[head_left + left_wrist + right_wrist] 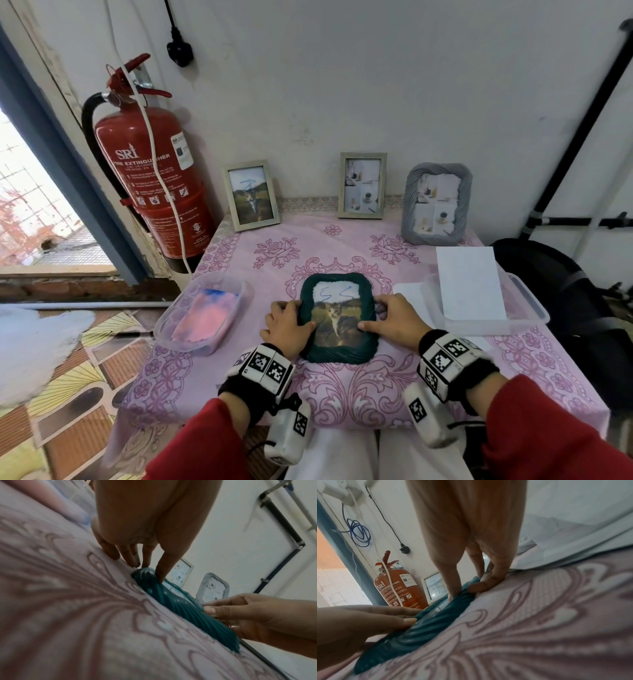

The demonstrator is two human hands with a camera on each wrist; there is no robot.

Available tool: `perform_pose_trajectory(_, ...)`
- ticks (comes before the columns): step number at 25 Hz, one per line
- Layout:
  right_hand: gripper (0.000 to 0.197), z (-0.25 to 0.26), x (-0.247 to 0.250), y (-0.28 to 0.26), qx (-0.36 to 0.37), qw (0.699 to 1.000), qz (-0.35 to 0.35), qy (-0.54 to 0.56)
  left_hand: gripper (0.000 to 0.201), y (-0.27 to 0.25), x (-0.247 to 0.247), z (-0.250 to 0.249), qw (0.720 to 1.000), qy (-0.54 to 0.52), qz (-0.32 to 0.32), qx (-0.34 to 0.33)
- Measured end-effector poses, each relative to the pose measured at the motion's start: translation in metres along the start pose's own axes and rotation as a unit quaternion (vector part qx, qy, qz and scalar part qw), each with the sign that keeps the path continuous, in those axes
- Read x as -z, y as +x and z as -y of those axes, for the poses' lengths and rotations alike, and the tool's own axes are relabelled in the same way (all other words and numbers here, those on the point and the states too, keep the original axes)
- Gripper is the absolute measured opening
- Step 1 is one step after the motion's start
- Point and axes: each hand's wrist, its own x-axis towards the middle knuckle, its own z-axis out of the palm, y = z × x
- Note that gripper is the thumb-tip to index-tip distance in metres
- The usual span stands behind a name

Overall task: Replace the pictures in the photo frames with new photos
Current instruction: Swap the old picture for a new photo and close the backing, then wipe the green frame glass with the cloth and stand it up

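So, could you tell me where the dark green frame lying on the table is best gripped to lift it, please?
Probably by its two long side rims, one hand from each side. The dark green frame lies flat, face up, on the tablecloth; its thick ribbed border gives purchase. The left hand and right hand already sit there, thumbs on top. Keep the grip off the cat photo.

Four photo frames on the table: one dark green frame [339,353] lying flat, one grey ribbed frame [436,171] and two plain pale frames [250,195] [362,185] standing at the back. Two cat photos, two pale collage photos. Two clear plastic trays: one [202,342] with pink and blue sheets, one [527,308] with a white sheet [471,284]. One red fire extinguisher [150,185]. Two hands, left [286,323] and right [397,317].
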Motion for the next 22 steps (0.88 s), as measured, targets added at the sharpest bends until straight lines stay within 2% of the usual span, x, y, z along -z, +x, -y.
perform_pose_trajectory(3,0.075,-0.001,0.003,0.002,-0.015,0.999,0.009,-0.031,0.058,-0.002,0.008,-0.003,1.0,0.001,0.022,-0.014)
perform_pose_trajectory(7,0.077,-0.001,0.004,0.006,0.001,0.998,0.029,-0.063,0.043,-0.007,0.039,-0.004,0.984,-0.157,-0.008,-0.079)
perform_pose_trajectory(10,0.076,-0.001,0.007,0.007,0.001,0.997,0.037,-0.07,0.03,-0.001,0.08,0.007,0.978,-0.158,-0.072,-0.116)
perform_pose_trajectory(12,0.077,-0.001,0.009,0.007,-0.003,0.997,0.043,-0.062,0.029,0.007,0.108,0.022,0.98,-0.117,-0.111,-0.113)
perform_pose_trajectory(14,0.079,-0.001,0.01,0.008,-0.005,0.997,0.052,-0.061,0.029,0.015,0.131,0.043,0.989,-0.022,-0.12,-0.086)
perform_pose_trajectory(15,0.081,-0.001,0.01,0.008,-0.006,0.997,0.057,-0.06,0.029,0.018,0.139,0.054,0.993,0.037,-0.097,-0.063)
perform_pose_trajectory(17,0.087,0.0,0.01,0.008,-0.011,0.997,0.064,-0.051,0.036,0.021,0.147,0.073,0.992,0.124,-0.007,-0.024)
perform_pose_trajectory(19,0.09,0.001,0.01,0.008,-0.014,0.996,0.071,-0.046,0.049,0.022,0.143,0.085,0.98,0.188,0.059,-0.018)
perform_pose_trajectory(22,0.089,0.002,0.01,0.008,-0.014,0.996,0.076,-0.044,0.052,0.025,0.136,0.09,0.974,0.222,0.016,-0.041)
